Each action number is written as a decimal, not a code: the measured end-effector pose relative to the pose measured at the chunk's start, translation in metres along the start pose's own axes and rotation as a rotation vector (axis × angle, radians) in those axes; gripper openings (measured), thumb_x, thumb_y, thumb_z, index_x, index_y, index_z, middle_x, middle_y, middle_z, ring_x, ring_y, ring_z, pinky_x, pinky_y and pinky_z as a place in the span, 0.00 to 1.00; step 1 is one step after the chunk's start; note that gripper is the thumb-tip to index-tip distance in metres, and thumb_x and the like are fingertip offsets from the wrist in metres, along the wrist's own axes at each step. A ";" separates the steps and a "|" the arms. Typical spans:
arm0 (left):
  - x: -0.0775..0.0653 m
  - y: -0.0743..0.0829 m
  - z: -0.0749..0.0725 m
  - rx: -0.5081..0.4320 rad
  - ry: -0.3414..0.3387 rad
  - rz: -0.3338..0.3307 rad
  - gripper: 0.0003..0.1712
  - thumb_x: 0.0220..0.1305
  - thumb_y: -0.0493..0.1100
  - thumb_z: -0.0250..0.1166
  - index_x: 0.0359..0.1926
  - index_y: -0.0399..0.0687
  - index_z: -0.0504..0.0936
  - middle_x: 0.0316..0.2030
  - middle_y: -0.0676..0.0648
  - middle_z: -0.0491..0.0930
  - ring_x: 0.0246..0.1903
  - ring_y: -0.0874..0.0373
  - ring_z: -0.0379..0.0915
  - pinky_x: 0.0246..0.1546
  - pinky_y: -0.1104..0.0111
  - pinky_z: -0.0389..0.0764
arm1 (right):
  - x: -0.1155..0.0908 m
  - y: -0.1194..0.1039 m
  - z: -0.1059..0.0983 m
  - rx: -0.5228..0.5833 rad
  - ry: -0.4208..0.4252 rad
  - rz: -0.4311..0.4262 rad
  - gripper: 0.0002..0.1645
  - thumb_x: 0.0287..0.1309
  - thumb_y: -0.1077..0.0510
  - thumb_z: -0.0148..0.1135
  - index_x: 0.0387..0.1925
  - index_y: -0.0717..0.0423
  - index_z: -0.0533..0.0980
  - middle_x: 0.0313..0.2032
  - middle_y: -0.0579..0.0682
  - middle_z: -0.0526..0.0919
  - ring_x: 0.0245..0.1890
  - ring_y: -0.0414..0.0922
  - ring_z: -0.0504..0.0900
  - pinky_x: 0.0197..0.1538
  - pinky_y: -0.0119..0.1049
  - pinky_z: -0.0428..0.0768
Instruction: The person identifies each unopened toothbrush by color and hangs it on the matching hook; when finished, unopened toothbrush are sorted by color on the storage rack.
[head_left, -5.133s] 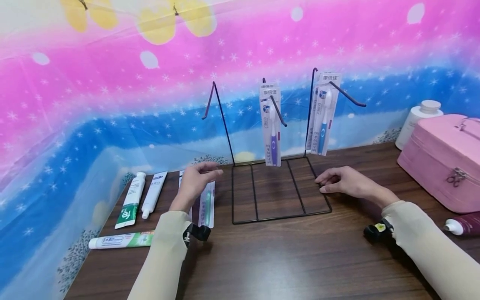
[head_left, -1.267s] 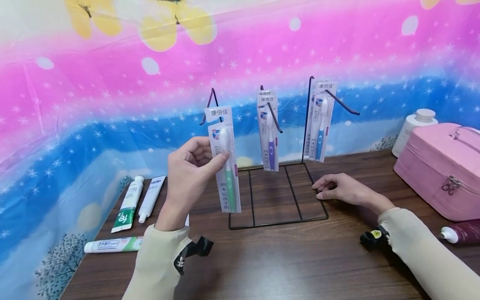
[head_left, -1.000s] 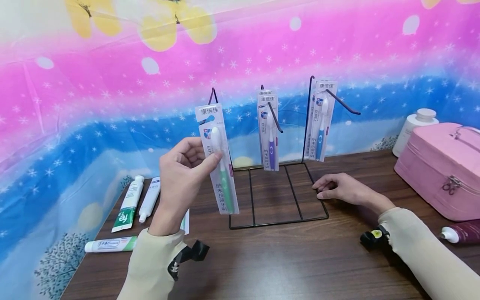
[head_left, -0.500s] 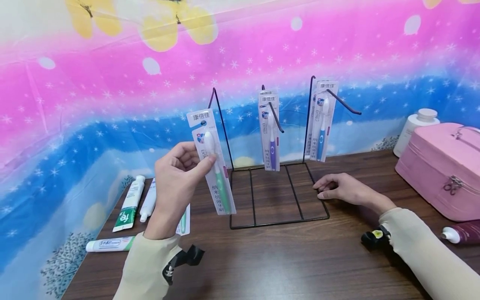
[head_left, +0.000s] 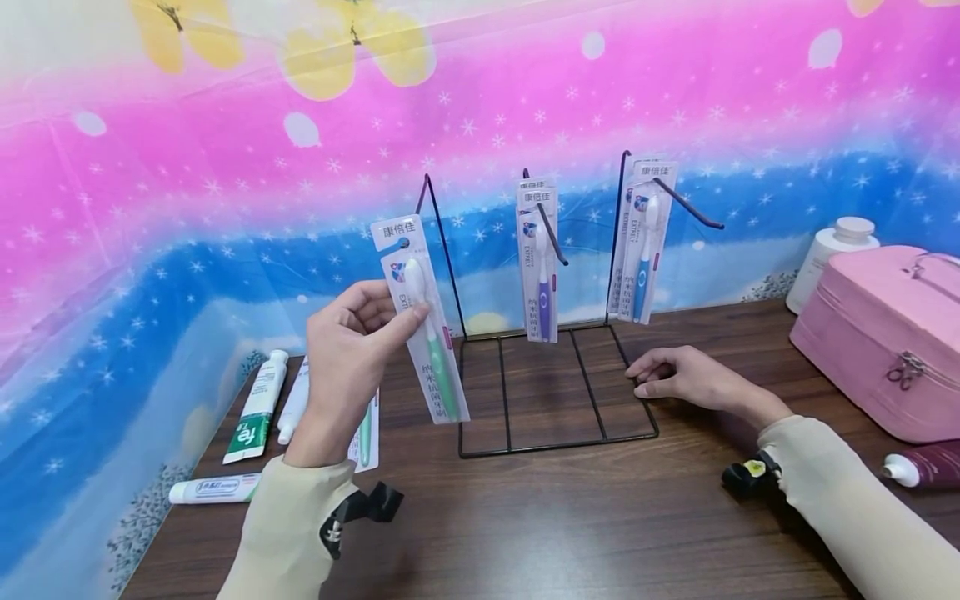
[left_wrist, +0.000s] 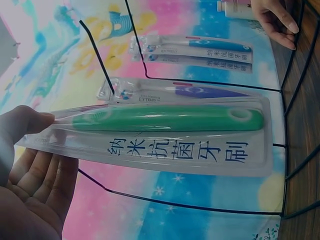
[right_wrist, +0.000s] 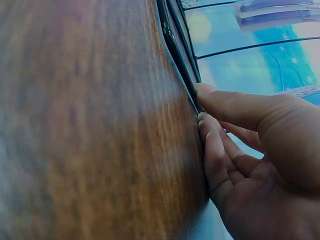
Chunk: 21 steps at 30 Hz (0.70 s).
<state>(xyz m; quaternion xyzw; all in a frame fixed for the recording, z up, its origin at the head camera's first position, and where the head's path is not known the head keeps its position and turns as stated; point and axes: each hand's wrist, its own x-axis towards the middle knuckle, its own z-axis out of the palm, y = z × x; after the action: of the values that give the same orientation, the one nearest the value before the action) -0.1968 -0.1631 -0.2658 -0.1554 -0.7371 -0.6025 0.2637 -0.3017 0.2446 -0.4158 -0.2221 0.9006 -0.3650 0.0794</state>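
My left hand (head_left: pixel 347 367) pinches a packaged toothbrush (head_left: pixel 438 367) with a green handle between thumb and fingers. The pack is held up, its top tilted left, in front of the black wire rack's (head_left: pixel 504 392) bare left hook. In the left wrist view the toothbrush (left_wrist: pixel 170 118) lies across the picture, thumb at its head end. My right hand (head_left: pixel 693 379) holds the right side of the rack's base; the right wrist view shows thumb and fingertips at the wire (right_wrist: pixel 182 62). Purple toothbrush packs (head_left: pixel 542 283) hang on the middle hook, blue ones (head_left: pixel 643 258) on the right hook.
Another green toothbrush pack (head_left: pixel 366 437) lies on the table, partly behind my left wrist. Toothpaste tubes (head_left: pixel 258 408) lie at the left. A pink case (head_left: pixel 885 333), a white bottle (head_left: pixel 832 262) and a dark red tube (head_left: pixel 930 458) stand or lie at the right.
My left hand, earlier over the packs on the table, has picked up a green toothbrush and raised it to the left hook. Since then it has shifted slightly left. My right hand stays put.
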 end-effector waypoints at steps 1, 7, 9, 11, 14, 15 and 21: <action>0.001 -0.001 0.000 0.003 0.000 -0.008 0.15 0.56 0.41 0.73 0.44 0.40 0.84 0.35 0.44 0.85 0.34 0.52 0.81 0.35 0.68 0.81 | 0.000 0.000 0.000 0.000 0.001 0.000 0.18 0.58 0.49 0.69 0.49 0.48 0.80 0.43 0.45 0.83 0.40 0.44 0.79 0.41 0.39 0.76; 0.007 -0.004 0.000 0.023 -0.006 -0.060 0.16 0.55 0.43 0.74 0.45 0.42 0.84 0.36 0.46 0.85 0.36 0.53 0.81 0.36 0.69 0.80 | 0.000 -0.001 0.000 -0.002 0.001 0.000 0.18 0.58 0.50 0.68 0.49 0.48 0.80 0.44 0.45 0.82 0.40 0.44 0.78 0.41 0.40 0.76; 0.011 -0.006 0.001 0.021 -0.006 -0.071 0.17 0.55 0.44 0.74 0.44 0.42 0.84 0.36 0.46 0.85 0.36 0.54 0.81 0.36 0.69 0.80 | 0.000 0.000 0.000 -0.002 0.000 0.000 0.18 0.58 0.50 0.68 0.49 0.48 0.80 0.44 0.45 0.82 0.39 0.44 0.78 0.41 0.40 0.76; 0.015 -0.009 0.002 0.014 -0.006 -0.077 0.17 0.55 0.44 0.74 0.44 0.42 0.84 0.35 0.46 0.85 0.36 0.54 0.81 0.36 0.69 0.80 | 0.000 0.000 0.001 -0.001 0.000 0.002 0.18 0.58 0.50 0.68 0.49 0.48 0.80 0.44 0.45 0.82 0.39 0.44 0.78 0.41 0.40 0.76; 0.021 -0.013 0.003 0.013 -0.007 -0.086 0.17 0.54 0.45 0.75 0.43 0.42 0.84 0.35 0.46 0.85 0.36 0.53 0.82 0.36 0.69 0.80 | 0.000 0.001 0.001 -0.001 0.001 0.001 0.18 0.58 0.50 0.68 0.49 0.49 0.80 0.43 0.45 0.82 0.39 0.45 0.78 0.41 0.40 0.76; 0.023 -0.015 0.003 0.015 -0.008 -0.087 0.17 0.54 0.45 0.75 0.43 0.42 0.84 0.35 0.46 0.85 0.36 0.53 0.82 0.36 0.68 0.80 | 0.000 0.001 0.001 -0.001 0.000 0.000 0.18 0.58 0.50 0.68 0.49 0.49 0.80 0.43 0.45 0.82 0.39 0.45 0.78 0.41 0.40 0.75; 0.038 -0.025 0.005 0.078 -0.016 -0.114 0.18 0.54 0.47 0.75 0.43 0.44 0.84 0.34 0.47 0.85 0.36 0.55 0.82 0.38 0.68 0.79 | 0.000 0.001 0.001 0.000 -0.004 0.005 0.18 0.58 0.49 0.68 0.49 0.48 0.80 0.43 0.45 0.82 0.38 0.45 0.78 0.41 0.40 0.75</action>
<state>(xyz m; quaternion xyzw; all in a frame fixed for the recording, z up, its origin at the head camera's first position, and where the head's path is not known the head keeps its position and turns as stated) -0.2429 -0.1678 -0.2647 -0.1075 -0.7698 -0.5861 0.2289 -0.3021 0.2451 -0.4171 -0.2204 0.9011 -0.3644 0.0821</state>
